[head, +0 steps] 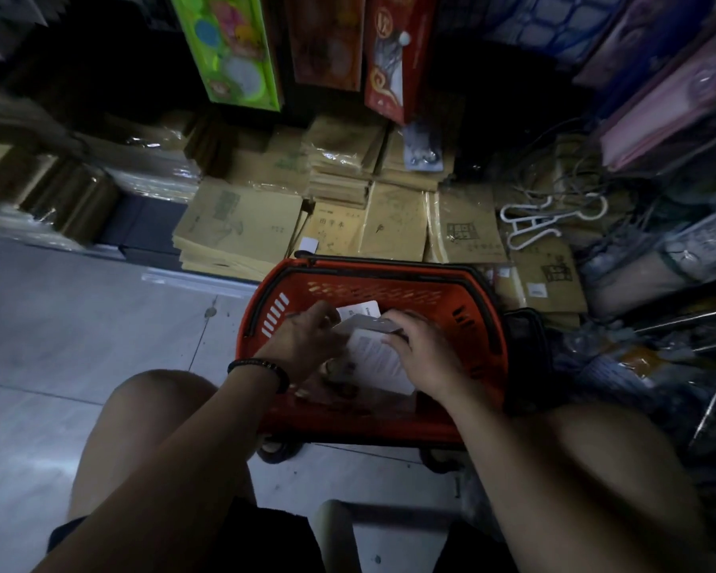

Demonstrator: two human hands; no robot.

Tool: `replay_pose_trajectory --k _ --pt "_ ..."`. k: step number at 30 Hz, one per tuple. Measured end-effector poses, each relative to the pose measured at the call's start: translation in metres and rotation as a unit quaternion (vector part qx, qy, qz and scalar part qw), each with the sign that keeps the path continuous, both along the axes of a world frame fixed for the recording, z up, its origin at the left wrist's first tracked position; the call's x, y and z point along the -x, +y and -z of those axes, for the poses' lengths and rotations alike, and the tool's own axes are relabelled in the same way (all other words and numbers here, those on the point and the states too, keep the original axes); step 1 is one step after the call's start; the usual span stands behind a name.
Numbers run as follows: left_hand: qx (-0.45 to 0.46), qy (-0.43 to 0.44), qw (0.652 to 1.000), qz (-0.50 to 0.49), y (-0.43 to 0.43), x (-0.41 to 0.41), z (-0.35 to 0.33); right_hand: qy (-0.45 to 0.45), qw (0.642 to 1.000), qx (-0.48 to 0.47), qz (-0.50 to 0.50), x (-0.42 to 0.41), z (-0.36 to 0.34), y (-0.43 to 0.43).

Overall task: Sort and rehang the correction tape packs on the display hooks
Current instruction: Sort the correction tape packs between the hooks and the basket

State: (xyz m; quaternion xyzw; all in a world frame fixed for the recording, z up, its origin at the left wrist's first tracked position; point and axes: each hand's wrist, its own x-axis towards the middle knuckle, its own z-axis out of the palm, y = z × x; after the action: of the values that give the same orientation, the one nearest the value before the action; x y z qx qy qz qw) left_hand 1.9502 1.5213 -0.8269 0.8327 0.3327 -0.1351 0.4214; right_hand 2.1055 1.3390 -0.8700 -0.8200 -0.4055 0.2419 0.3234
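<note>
Both hands are working inside the red basket (488, 320), where the correction tape packs (375, 359) are lying with white card backs facing up. The left hand (306, 345) is curling its fingers round the bunch's left edge, while the right hand (424, 359) is gripping the top pack from the other side. Sorting is probably going best by peeling one pack at a time and keeping like with like, tops all pointing one way for hanging (the print is too blurred to read here).

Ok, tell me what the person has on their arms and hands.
No sleeves and no gloves on either arm. The left hand has a dark beaded bracelet round its wrist; the right hand wears nothing visible.
</note>
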Motion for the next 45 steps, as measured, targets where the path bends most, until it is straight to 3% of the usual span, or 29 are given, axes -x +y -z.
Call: replay_pose_trajectory --k 4,8,12,15,18,21,25,29,34,37,41,45 --pt "0.066 -0.022 0.997 -0.016 -0.011 0.01 -0.013 0.033 0.999 -0.029 0.011 0.009 -0.016 -0.001" --pt "0.048 -0.055 0.997 -0.026 -0.019 0.018 -0.014 0.03 0.999 -0.022 0.023 0.021 -0.033 0.004" --pt "0.095 -0.081 0.989 -0.08 -0.023 0.02 -0.011 0.051 0.995 -0.044 0.072 0.023 -0.048 0.004" --pt "0.152 -0.124 0.97 -0.146 -0.027 0.017 -0.013 -0.014 0.988 -0.043 0.146 0.023 -0.061 0.005" --pt "0.159 -0.193 0.944 -0.213 -0.025 0.013 -0.02 -0.056 0.957 -0.043 0.282 0.036 -0.072 0.005" --pt "0.153 -0.248 0.922 -0.255 -0.027 0.007 -0.04 0.044 0.927 -0.081 0.364 0.053 -0.083 0.009" --pt "0.162 -0.313 0.901 -0.254 -0.044 0.007 -0.068 0.301 0.87 -0.238 0.309 0.063 -0.112 0.021" --pt "0.128 -0.353 0.911 -0.172 -0.061 0.007 -0.102 0.417 0.833 -0.298 0.21 0.066 -0.154 0.027" --pt "0.048 -0.362 0.93 -0.03 -0.072 0.005 -0.152 0.375 0.858 -0.293 0.192 0.074 -0.198 0.025" --pt "0.099 -0.351 0.93 0.038 -0.067 0.008 -0.177 0.359 0.861 -0.311 0.183 0.069 -0.221 0.018" --pt "0.246 -0.319 0.915 -0.008 -0.051 0.016 -0.219 0.355 0.866 -0.321 0.144 0.057 -0.25 0.001" --pt "0.218 -0.353 0.908 -0.063 -0.039 0.009 -0.249 0.335 0.873 -0.339 0.101 0.046 -0.273 -0.007"
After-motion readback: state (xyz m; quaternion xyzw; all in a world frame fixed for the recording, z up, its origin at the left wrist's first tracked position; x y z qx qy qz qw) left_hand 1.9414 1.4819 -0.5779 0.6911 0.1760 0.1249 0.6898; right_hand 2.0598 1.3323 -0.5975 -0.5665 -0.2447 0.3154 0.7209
